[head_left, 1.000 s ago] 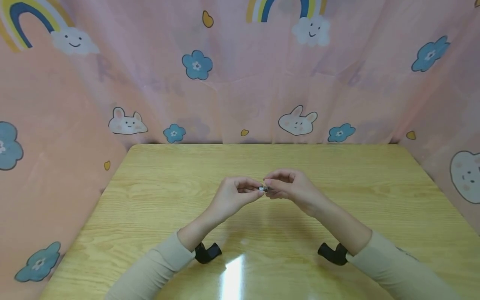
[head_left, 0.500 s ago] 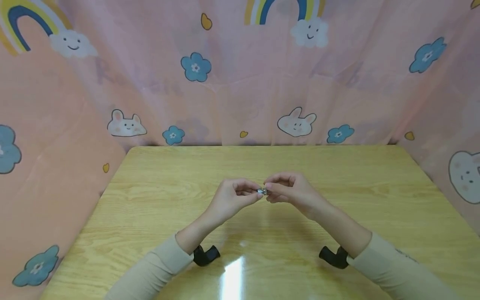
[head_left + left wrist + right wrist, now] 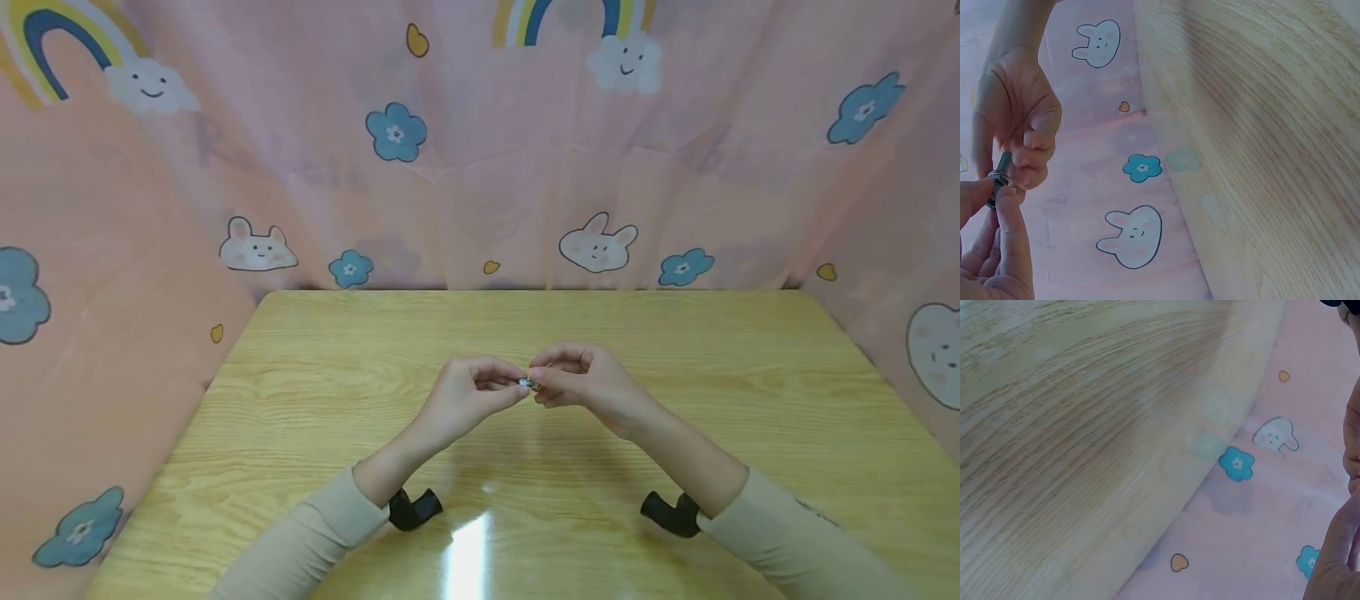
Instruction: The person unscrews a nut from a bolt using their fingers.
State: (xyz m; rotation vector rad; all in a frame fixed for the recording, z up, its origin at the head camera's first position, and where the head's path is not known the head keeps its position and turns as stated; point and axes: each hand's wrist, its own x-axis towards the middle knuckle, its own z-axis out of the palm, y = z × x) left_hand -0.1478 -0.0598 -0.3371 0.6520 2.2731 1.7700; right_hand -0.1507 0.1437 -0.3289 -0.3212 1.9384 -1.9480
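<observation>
A small metal bolt (image 3: 1004, 162) with a hex nut (image 3: 999, 179) on its threaded shaft shows between the two hands in the left wrist view. The left hand (image 3: 474, 390) pinches the bolt's lower end between thumb and fingers, which hide most of the head. Facing it, the right hand (image 3: 588, 385) has its thumb and fingertips round the nut, with the shaft's free end pointing toward its palm. From the head view the metal is a small glint where the fingertips meet, above the table. In the right wrist view the hands appear only at the right edge.
Under the hands lies a wood-grain table (image 3: 337, 433), with a light reflection near its front. A pink patterned curtain (image 3: 480, 183) stands behind and at both sides. Black curved wrist mounts (image 3: 415, 510) protrude beneath the sleeves.
The right fingertips have shifted slightly around the metal piece, and less of it shows than half a second ago. Both hands otherwise keep their place; the head view sways a little.
</observation>
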